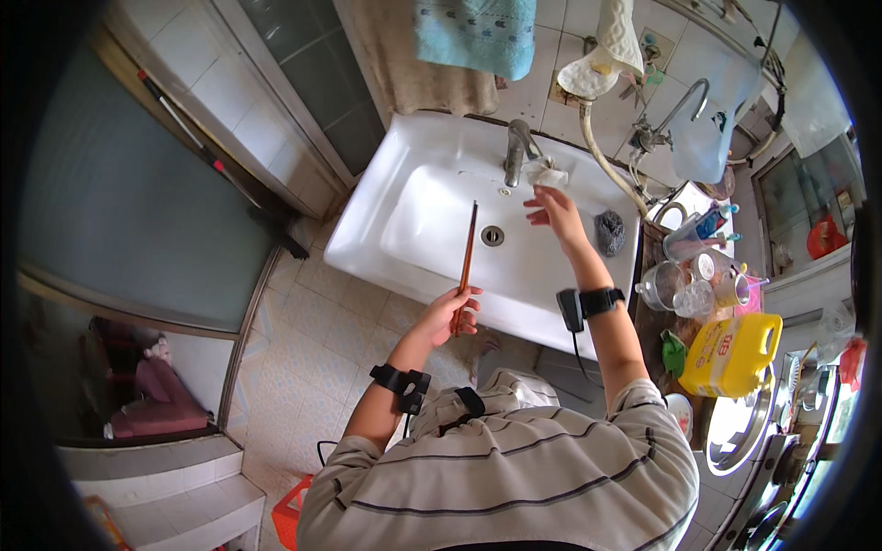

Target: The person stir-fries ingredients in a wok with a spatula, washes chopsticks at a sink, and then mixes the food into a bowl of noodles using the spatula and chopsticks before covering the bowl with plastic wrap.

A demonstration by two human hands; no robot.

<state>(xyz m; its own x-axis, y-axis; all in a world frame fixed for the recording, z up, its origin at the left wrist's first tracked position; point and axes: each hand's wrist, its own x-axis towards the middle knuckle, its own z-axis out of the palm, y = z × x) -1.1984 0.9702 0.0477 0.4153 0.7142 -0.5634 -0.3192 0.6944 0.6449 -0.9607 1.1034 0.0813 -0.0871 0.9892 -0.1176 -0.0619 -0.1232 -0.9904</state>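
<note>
My left hand (449, 316) grips reddish-brown chopsticks (468, 255) near their lower end, at the front edge of the white ceramic sink (420, 271); their dark tips point up over the basin. My right hand (557, 215) is over the right part of the sink with its fingers apart and nothing in them. Just beyond its fingers is a whitish, translucent item (548, 173), beside the metal faucet (515, 153). The round drain (493, 236) lies between my hands. A dark grey scouring pad (610, 233) rests on the sink's right side.
Right of the sink, a counter holds clear cups (694, 298), a yellow plastic jug (730, 355) and a green cloth-like item (674, 353). A blue towel (475, 34) hangs behind. A flexible hose (606, 162) runs down at the back right. An orange-red basket (288, 513) stands on the floor.
</note>
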